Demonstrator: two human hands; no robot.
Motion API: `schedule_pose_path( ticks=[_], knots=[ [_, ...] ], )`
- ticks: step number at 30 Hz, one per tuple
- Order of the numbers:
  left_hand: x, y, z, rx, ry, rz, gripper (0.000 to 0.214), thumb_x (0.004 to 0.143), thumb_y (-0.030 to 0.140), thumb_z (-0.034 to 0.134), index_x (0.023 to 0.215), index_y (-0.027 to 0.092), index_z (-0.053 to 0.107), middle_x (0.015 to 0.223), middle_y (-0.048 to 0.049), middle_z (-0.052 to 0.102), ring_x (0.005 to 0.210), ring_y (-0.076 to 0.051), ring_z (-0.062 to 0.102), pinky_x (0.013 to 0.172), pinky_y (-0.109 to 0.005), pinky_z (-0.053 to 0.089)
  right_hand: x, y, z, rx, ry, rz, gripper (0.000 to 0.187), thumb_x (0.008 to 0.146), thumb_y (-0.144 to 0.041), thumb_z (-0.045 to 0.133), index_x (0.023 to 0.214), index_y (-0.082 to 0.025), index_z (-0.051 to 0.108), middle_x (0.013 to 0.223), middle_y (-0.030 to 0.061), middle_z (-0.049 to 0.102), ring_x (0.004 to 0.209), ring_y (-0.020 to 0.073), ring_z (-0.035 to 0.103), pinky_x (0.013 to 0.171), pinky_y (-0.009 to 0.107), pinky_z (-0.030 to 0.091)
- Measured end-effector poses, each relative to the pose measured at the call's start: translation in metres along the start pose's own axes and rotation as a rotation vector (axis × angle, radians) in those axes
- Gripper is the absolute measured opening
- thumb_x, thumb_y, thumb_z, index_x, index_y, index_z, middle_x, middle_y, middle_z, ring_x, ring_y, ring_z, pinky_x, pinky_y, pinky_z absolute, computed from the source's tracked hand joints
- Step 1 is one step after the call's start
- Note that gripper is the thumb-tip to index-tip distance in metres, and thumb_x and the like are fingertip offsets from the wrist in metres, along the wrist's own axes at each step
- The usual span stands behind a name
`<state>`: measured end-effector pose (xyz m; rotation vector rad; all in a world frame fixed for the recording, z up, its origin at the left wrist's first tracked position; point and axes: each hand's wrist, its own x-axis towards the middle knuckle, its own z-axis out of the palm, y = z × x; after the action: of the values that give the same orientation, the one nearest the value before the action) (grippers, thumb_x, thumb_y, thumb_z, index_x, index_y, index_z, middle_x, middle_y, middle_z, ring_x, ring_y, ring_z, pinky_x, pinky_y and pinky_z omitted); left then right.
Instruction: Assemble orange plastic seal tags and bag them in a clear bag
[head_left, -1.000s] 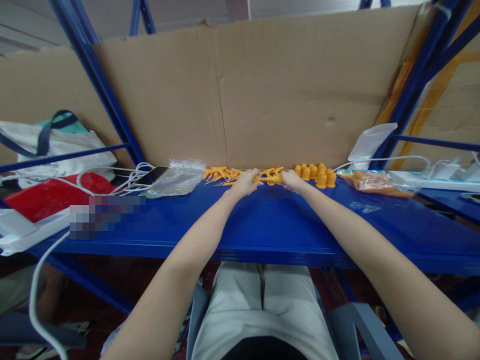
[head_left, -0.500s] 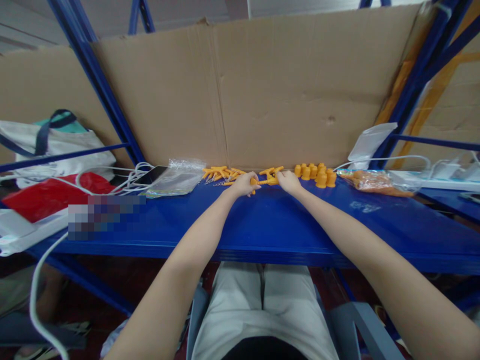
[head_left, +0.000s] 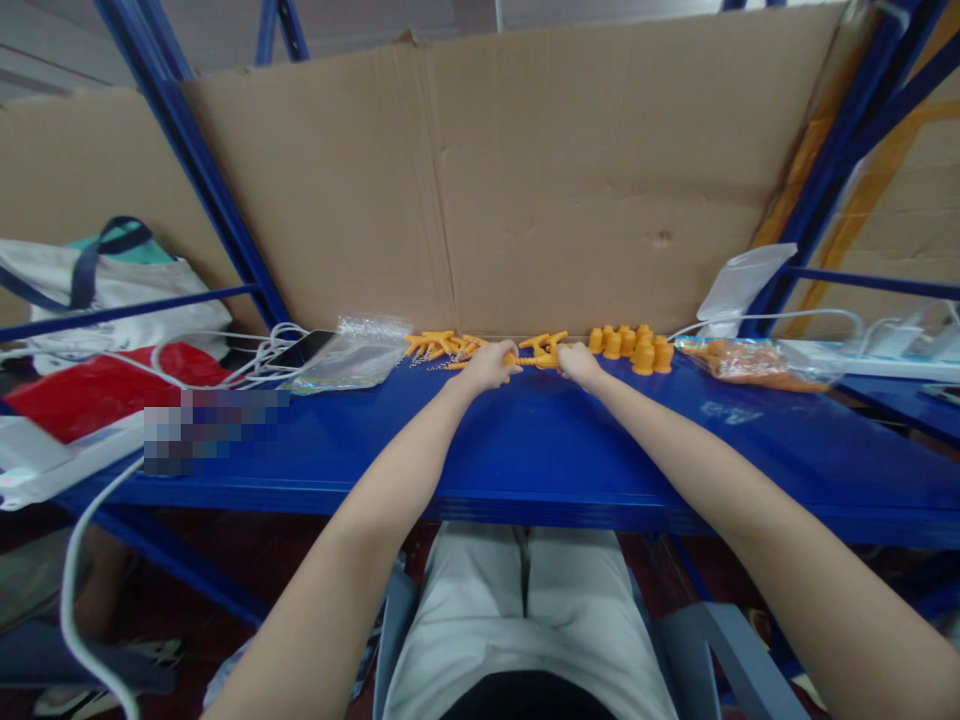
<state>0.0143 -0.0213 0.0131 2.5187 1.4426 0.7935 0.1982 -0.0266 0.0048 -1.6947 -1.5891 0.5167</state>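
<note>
Both my hands reach to the back of the blue shelf [head_left: 540, 450]. My left hand [head_left: 489, 364] is closed round one end of a small orange plastic piece [head_left: 531, 360]. My right hand [head_left: 577, 361] pinches its other end. Just behind lie more orange T-shaped pieces [head_left: 546, 342]. To the left is a pile of orange pieces with small chains [head_left: 439, 347]. On the right stands a cluster of orange caps [head_left: 634, 349].
A clear plastic bag [head_left: 352, 355], a phone [head_left: 304, 349] and white cables [head_left: 247, 365] lie at the left. A bag of orange parts [head_left: 750, 362] and a white power strip [head_left: 862, 352] sit at the right. Cardboard [head_left: 525, 180] backs the shelf. A red bag [head_left: 97, 385] is far left.
Both hands drew slightly toward me with an orange piece held between them, then settled back near the row of parts. Nothing else has moved.
</note>
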Motion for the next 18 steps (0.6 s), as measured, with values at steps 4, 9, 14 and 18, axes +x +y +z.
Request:
schedule_pose_path(
  ticks=[4, 9, 14, 18],
  knots=[
    [0.003, 0.001, 0.000, 0.109, 0.102, 0.123, 0.017, 0.077, 0.013, 0.069, 0.092, 0.018, 0.062, 0.087, -0.0048, 0.070, 0.087, -0.019, 0.066, 0.083, -0.030, 0.049, -0.005, -0.007, -0.002, 0.117, 0.036, 0.147, 0.039, 0.096, -0.026, 0.036, 0.072, -0.013, 0.064, 0.043, 0.0009, 0.051, 0.040, 0.0124, 0.050, 0.047, 0.022, 0.040],
    [0.002, 0.002, 0.001, 0.143, 0.106, 0.173, 0.018, 0.080, 0.014, 0.066, 0.097, 0.016, 0.062, 0.101, -0.0096, 0.068, 0.099, -0.022, 0.063, 0.089, -0.032, 0.046, -0.015, -0.015, -0.009, 0.225, 0.000, 0.220, 0.034, 0.095, -0.024, 0.037, 0.073, -0.014, 0.061, 0.036, -0.0039, 0.040, 0.031, 0.0100, 0.036, 0.038, 0.021, 0.029],
    [0.001, 0.002, 0.003, 0.162, 0.139, 0.198, 0.019, 0.081, 0.015, 0.065, 0.100, 0.017, 0.061, 0.100, -0.0088, 0.067, 0.098, -0.022, 0.062, 0.088, -0.032, 0.046, -0.022, -0.020, -0.014, 0.270, -0.053, 0.264, 0.035, 0.095, -0.023, 0.036, 0.067, -0.016, 0.057, 0.036, -0.0047, 0.035, 0.029, 0.0079, 0.026, 0.035, 0.022, 0.022],
    [0.003, 0.001, 0.003, 0.107, 0.166, 0.184, 0.019, 0.078, 0.013, 0.067, 0.095, 0.017, 0.061, 0.095, -0.0065, 0.067, 0.095, -0.020, 0.063, 0.086, -0.032, 0.047, -0.019, -0.019, -0.014, 0.280, -0.071, 0.268, 0.039, 0.096, -0.032, 0.037, 0.071, -0.015, 0.061, 0.037, -0.0043, 0.035, 0.030, 0.0080, 0.026, 0.034, 0.022, 0.022]
  ],
)
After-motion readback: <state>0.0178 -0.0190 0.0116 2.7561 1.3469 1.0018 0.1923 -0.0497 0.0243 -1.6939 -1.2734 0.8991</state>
